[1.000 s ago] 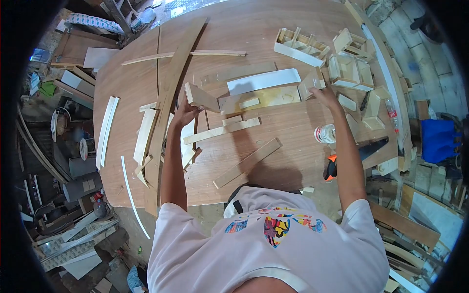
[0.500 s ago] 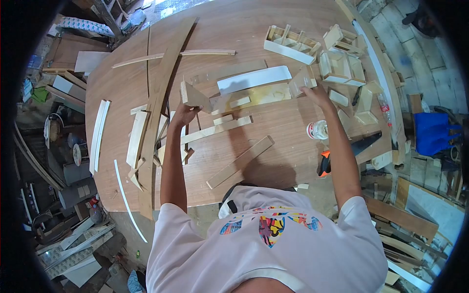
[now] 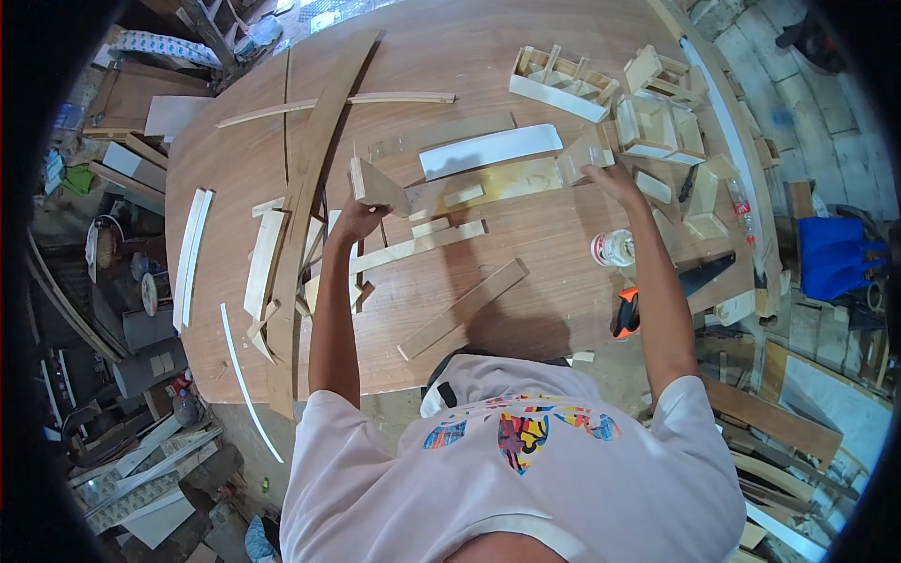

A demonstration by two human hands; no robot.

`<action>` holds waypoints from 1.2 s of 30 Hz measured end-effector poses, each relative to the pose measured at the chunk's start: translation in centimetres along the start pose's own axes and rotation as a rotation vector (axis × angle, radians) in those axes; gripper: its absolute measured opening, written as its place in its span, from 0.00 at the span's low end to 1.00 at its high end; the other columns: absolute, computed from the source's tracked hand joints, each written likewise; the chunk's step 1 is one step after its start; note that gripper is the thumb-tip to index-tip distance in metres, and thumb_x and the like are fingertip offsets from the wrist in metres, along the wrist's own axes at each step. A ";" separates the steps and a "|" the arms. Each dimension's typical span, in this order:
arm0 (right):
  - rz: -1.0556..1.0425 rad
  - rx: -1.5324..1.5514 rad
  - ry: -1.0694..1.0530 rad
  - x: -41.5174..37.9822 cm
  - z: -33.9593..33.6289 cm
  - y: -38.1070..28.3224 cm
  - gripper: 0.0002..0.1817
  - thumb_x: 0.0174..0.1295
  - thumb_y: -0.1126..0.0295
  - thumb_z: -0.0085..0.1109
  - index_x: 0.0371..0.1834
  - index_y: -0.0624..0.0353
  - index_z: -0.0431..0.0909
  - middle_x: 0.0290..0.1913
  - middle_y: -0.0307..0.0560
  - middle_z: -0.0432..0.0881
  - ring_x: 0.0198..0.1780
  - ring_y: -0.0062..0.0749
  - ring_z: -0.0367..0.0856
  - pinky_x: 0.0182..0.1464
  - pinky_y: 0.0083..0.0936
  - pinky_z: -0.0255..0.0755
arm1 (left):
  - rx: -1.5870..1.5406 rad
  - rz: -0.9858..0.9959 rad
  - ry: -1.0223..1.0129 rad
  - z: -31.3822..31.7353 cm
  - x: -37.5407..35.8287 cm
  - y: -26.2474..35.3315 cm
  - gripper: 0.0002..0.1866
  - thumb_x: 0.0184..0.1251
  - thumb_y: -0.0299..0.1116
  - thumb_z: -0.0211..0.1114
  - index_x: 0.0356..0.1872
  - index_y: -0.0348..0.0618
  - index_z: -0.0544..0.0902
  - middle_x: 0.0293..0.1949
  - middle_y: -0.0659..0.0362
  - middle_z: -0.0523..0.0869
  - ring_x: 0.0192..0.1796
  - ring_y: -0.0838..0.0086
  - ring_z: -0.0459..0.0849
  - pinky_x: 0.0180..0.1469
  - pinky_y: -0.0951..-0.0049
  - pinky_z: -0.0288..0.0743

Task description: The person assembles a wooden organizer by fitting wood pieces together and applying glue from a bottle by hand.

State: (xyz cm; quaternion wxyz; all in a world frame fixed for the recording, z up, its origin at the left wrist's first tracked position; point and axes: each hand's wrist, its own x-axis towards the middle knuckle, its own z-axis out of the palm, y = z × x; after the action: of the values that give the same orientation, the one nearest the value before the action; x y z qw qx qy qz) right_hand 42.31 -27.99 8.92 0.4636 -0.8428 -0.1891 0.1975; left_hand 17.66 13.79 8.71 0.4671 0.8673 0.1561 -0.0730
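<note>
The left hand (image 3: 359, 221) is clamped on one small board (image 3: 383, 190), the right hand (image 3: 614, 184) on a second board (image 3: 576, 161), at opposite ends of one stained plank (image 3: 516, 180) on the surface (image 3: 422, 66). Near the right hand is one jar (image 3: 613, 249), contents unclear; beyond, three wooden boxes (image 3: 560, 95), two showing dividers inside.

Blue object (image 3: 832, 251) right of table (image 3: 450, 56); red-labelled bottle (image 3: 741, 210) near table's right edge; grey cylinder (image 3: 145, 373) far left.

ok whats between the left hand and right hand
Head view: between left hand and right hand are the left panel and right panel they hold, plus a yellow-stained board with a small wood block on it.
</note>
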 end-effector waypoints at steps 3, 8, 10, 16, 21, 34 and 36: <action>0.064 0.003 -0.042 0.2 -0.3 0.2 0.28 0.50 0.65 0.59 0.55 0.68 0.68 0.48 0.52 0.77 0.49 0.34 0.76 0.49 0.28 0.71 | 0.010 0.062 0.038 -0.1 -0.5 0.1 0.09 0.57 0.25 0.65 0.40 0.39 0.81 0.35 0.59 0.84 0.39 0.75 0.79 0.41 0.72 0.73; 0.092 0.025 -0.074 0.3 -0.6 0.5 0.33 0.48 0.62 0.58 0.59 0.67 0.66 0.53 0.56 0.76 0.55 0.38 0.74 0.55 0.29 0.67 | 0.042 0.024 0.067 0.1 -1.1 0.7 0.09 0.57 0.25 0.64 0.40 0.40 0.81 0.35 0.58 0.84 0.38 0.73 0.79 0.41 0.71 0.73; 0.077 0.041 -0.067 0.2 -0.6 0.5 0.35 0.48 0.61 0.58 0.60 0.67 0.64 0.55 0.58 0.74 0.57 0.39 0.73 0.57 0.29 0.66 | 0.075 0.024 0.062 0.0 -1.1 0.8 0.09 0.57 0.26 0.64 0.40 0.40 0.82 0.35 0.58 0.84 0.38 0.73 0.79 0.41 0.71 0.73; 0.098 0.061 -0.078 0.6 -0.4 1.5 0.37 0.49 0.60 0.58 0.63 0.67 0.61 0.57 0.58 0.72 0.58 0.41 0.71 0.59 0.28 0.65 | 0.112 -0.055 0.006 0.0 -1.6 1.9 0.16 0.54 0.25 0.67 0.46 0.37 0.77 0.42 0.52 0.83 0.46 0.65 0.81 0.48 0.68 0.75; 0.106 0.100 -0.080 0.4 -0.5 1.4 0.39 0.49 0.60 0.58 0.64 0.67 0.59 0.58 0.58 0.72 0.58 0.41 0.71 0.59 0.28 0.65 | 0.076 0.018 0.088 0.3 -2.0 1.0 0.13 0.59 0.35 0.66 0.42 0.40 0.82 0.37 0.55 0.85 0.40 0.72 0.81 0.43 0.70 0.74; 0.111 0.044 -0.080 -0.4 -0.4 -0.5 0.40 0.49 0.59 0.57 0.65 0.66 0.57 0.59 0.60 0.70 0.60 0.42 0.70 0.59 0.29 0.65 | 0.065 -0.061 0.058 -0.5 -2.6 2.7 0.13 0.58 0.35 0.66 0.42 0.41 0.83 0.39 0.56 0.86 0.42 0.72 0.81 0.47 0.70 0.73; 0.117 0.021 -0.086 -0.3 -0.4 -0.5 0.40 0.49 0.59 0.57 0.65 0.65 0.57 0.59 0.60 0.70 0.60 0.42 0.70 0.59 0.29 0.64 | 0.060 -0.077 0.022 -0.8 -2.6 2.7 0.12 0.58 0.33 0.66 0.42 0.41 0.83 0.39 0.56 0.86 0.42 0.72 0.81 0.47 0.70 0.73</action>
State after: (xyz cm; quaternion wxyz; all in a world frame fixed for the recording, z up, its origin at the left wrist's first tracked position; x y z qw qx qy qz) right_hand 42.21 -28.18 9.64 0.4515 -0.8382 -0.1570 0.2624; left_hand 16.09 12.51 11.98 0.4358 0.8750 0.1924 -0.0860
